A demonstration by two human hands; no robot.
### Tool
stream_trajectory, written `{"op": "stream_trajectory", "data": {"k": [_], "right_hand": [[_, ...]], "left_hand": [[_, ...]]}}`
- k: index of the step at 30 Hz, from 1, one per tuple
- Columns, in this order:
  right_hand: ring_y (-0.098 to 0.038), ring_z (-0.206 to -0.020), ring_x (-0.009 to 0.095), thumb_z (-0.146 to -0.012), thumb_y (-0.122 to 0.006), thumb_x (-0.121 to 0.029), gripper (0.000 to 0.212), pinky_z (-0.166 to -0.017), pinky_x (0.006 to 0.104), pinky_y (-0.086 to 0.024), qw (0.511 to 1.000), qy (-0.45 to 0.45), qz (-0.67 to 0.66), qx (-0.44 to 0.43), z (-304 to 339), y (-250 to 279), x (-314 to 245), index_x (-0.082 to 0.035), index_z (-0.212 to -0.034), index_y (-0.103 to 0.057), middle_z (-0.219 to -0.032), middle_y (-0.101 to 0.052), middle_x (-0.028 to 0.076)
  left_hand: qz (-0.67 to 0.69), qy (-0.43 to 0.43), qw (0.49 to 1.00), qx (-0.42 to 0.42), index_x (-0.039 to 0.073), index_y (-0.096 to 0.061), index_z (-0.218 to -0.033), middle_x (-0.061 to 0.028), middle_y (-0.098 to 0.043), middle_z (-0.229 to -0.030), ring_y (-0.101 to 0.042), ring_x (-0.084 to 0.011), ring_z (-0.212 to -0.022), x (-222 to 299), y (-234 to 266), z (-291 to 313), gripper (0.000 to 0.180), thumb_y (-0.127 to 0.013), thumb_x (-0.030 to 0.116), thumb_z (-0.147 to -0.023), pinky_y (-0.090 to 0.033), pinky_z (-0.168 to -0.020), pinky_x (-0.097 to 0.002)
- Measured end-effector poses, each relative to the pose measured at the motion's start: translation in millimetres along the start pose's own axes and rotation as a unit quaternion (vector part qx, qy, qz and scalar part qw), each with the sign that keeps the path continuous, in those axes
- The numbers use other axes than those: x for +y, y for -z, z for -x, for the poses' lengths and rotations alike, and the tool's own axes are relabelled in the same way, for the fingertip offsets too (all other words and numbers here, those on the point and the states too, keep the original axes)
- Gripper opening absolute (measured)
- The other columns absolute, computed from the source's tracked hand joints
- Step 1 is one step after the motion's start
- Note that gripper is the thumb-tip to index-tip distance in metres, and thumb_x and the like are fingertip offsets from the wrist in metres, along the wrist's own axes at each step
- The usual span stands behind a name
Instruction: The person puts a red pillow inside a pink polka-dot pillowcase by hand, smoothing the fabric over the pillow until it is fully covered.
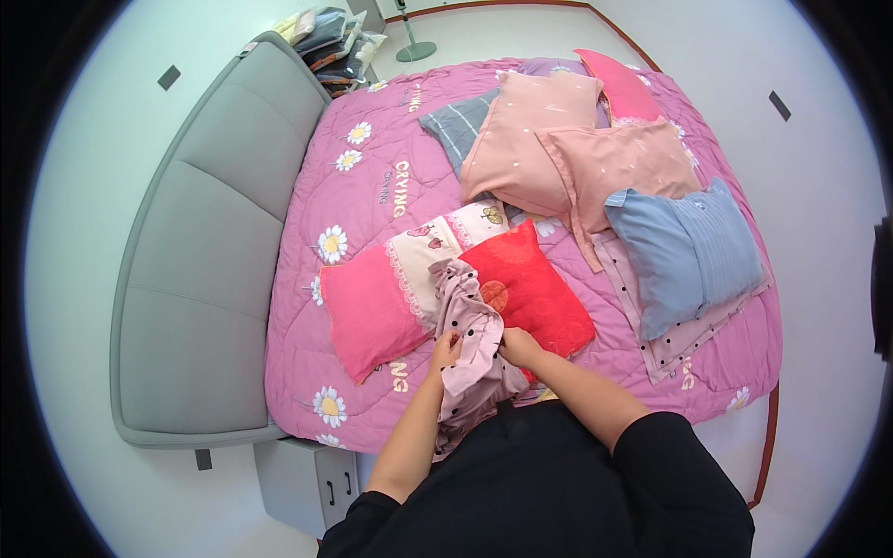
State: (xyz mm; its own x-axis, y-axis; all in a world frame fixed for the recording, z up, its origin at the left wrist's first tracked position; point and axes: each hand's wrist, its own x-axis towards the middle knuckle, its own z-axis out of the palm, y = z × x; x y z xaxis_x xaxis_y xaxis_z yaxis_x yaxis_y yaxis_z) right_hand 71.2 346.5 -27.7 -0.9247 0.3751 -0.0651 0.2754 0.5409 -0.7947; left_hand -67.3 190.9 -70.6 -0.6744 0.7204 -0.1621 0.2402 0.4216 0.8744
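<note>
A pale pink pillowcase with black dots (pixel 470 321) hangs bunched and creased in front of my body, its upper end gathered into folds. My left hand (pixel 447 351) grips its left side with curled fingers. On the opposite side, my right hand (pixel 518 346) is closed on the cloth, its fingertips partly hidden by the folds. Just beyond the cloth lies a bright red pillow (pixel 544 293), partly covered by it. To the left, a pink and cream pillow with a lace-like band (pixel 377 307) rests on the bed, its right part tucked behind the dotted cloth.
The bed has a purple-pink daisy quilt (pixel 358 209) and a grey padded headboard (pixel 214 251) at left. Peach pillows (pixel 530 139), a blue pillow (pixel 688 256) and a grey pillow (pixel 456 130) lie farther right and back. A white bedside cabinet (pixel 302 484) stands near left.
</note>
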Motion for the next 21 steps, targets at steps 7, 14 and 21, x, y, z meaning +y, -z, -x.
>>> {"op": "stream_trajectory", "data": {"k": [7, 14, 21], "right_hand": [[-0.061, -0.083, 0.037, -0.075, -0.051, -0.035, 0.034, -0.071, 0.0456, -0.048, 0.967, -0.243, 0.073, -0.01, 7, 7, 23, -0.006, -0.085, -0.065, -0.087, -0.062, 0.022], [-0.062, -0.07, 0.026, -0.086, -0.042, -0.046, 0.048, -0.064, 0.0408, -0.047, 0.935, -0.2, -0.281, -0.082, 10, -11, 72, -0.004, -0.089, -0.065, -0.083, -0.066, 0.011], [-0.06, -0.066, 0.019, -0.082, -0.051, -0.052, 0.05, -0.062, 0.0335, -0.048, 0.833, -0.371, -0.379, -0.158, 4, 38, 22, -0.004, -0.093, -0.062, -0.082, -0.064, 0.008]], "left_hand": [[-0.095, 0.015, 0.995, -0.027, 0.001, -0.052, -0.082, -0.0182, -0.058, -0.078, -0.057, -0.0335, -0.075, 35, -22, 14, 0.013, -0.051, 0.015, -0.083, -0.044, -0.066, -0.0395], [-0.108, -0.01, 0.993, 0.034, 0.002, -0.053, -0.082, -0.0193, -0.058, -0.076, -0.057, -0.037, -0.074, 47, -26, 30, 0.016, -0.054, 0.018, -0.082, -0.043, -0.065, -0.0419], [-0.096, 0.033, 0.995, 0.022, 0.003, -0.055, -0.082, -0.018, -0.06, -0.075, -0.059, -0.0345, -0.072, 44, -22, 30, 0.02, -0.058, 0.023, -0.08, -0.045, -0.064, -0.0389]]}}
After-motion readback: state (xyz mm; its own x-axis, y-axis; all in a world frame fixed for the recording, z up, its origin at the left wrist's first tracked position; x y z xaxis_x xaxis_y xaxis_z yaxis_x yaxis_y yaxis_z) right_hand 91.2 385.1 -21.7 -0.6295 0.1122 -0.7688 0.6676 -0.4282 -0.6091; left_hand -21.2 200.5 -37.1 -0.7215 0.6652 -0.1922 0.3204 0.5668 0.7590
